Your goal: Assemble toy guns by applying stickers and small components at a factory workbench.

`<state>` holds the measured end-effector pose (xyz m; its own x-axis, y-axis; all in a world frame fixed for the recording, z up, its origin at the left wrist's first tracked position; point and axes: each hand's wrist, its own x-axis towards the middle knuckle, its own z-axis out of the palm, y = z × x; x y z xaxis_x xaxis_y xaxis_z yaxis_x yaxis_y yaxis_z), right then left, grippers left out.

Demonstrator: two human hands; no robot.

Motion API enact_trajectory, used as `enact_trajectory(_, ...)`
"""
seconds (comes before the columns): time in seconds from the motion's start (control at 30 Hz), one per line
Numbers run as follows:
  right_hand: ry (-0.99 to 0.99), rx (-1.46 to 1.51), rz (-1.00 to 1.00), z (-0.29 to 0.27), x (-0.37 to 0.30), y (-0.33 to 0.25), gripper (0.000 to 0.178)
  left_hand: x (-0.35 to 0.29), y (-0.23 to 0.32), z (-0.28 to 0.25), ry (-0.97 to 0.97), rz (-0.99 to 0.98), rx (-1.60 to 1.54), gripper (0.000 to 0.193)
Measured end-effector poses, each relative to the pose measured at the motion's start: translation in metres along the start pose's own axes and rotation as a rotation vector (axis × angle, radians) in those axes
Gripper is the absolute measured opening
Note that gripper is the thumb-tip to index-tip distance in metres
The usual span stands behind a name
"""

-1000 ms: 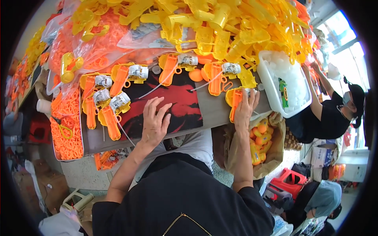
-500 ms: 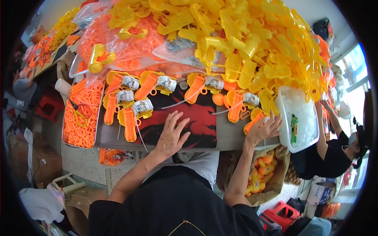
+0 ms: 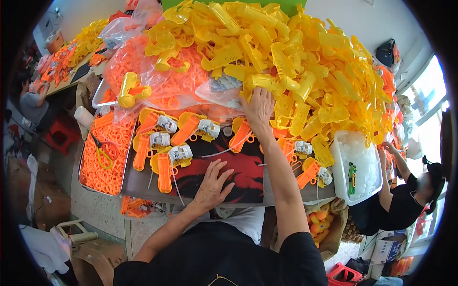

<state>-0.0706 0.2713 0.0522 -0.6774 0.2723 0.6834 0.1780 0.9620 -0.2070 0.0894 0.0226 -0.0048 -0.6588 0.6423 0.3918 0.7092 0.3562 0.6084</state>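
Observation:
My right hand (image 3: 260, 109) reaches forward to the near side of the yellow heap. Its fingers are stretched out and touch a yellow plastic shell (image 3: 265, 83), the thumb held apart; the fingertips are partly hidden. Over the dark mat with a red pattern (image 3: 245, 183), my left hand (image 3: 213, 186) hovers or rests with spread fingers, holding nothing. Around it lie several half-built toy guns, each a yellow shell with an orange handle and a grey-white mechanism, such as one toy gun (image 3: 165, 172) left of that hand and another toy gun (image 3: 307, 175) at the right edge.
A tray of small orange parts (image 3: 102, 174) with yellow-handled scissors (image 3: 101, 155) stands left. At right is a white bin (image 3: 338, 176) of translucent pieces with a green tool (image 3: 352, 178). A co-worker (image 3: 405, 198) works beyond it. Below the table, a bag (image 3: 339, 229) holds yellow-orange parts.
My right hand has moved from the table's right front forward and left to the yellow heap. My left hand stays over the mat. The view has shifted, showing more beyond the heap.

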Motion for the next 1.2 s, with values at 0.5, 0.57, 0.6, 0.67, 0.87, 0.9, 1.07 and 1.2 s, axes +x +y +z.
enact_trajectory(0.5, -0.231, 0.317, 0.317, -0.024, 0.024, 0.003, 0.029, -0.002, -0.009, 0.005, 0.057, -0.002, -0.082, 0.041)
enact_trajectory(0.57, -0.236, 0.737, 0.418, -0.042, 0.026, 0.028, 0.024, -0.003, -0.007, 0.004, 0.066, -0.009, -0.103, 0.040)
enact_trajectory(0.6, -0.225, 1.162, 0.514, -0.050, 0.026, 0.039, 0.019, -0.003, -0.006, 0.003, 0.059, -0.009, -0.114, 0.040)
enact_trajectory(0.67, -0.312, 1.716, 0.734, -0.070, 0.023, 0.068, 0.011, -0.001, -0.006, 0.001, 0.053, -0.019, -0.105, 0.038)
enact_trajectory(0.87, -0.248, 1.816, 0.822, -0.084, -0.012, 0.100, 0.010, -0.001, -0.010, 0.001, 0.051, -0.019, -0.072, 0.036)
enact_trajectory(0.9, -0.225, 1.769, 0.867, -0.083, -0.016, 0.100, 0.012, -0.001, -0.011, 0.001, 0.055, -0.017, -0.058, 0.036)
enact_trajectory(1.07, -0.167, 1.874, 0.985, -0.069, -0.024, 0.113, 0.016, 0.000, -0.010, -0.002, 0.068, -0.021, -0.067, 0.035)
enact_trajectory(1.2, -0.178, 1.552, 0.893, -0.048, -0.027, 0.149, 0.022, -0.003, -0.008, 0.001, 0.119, -0.008, -0.056, 0.035)
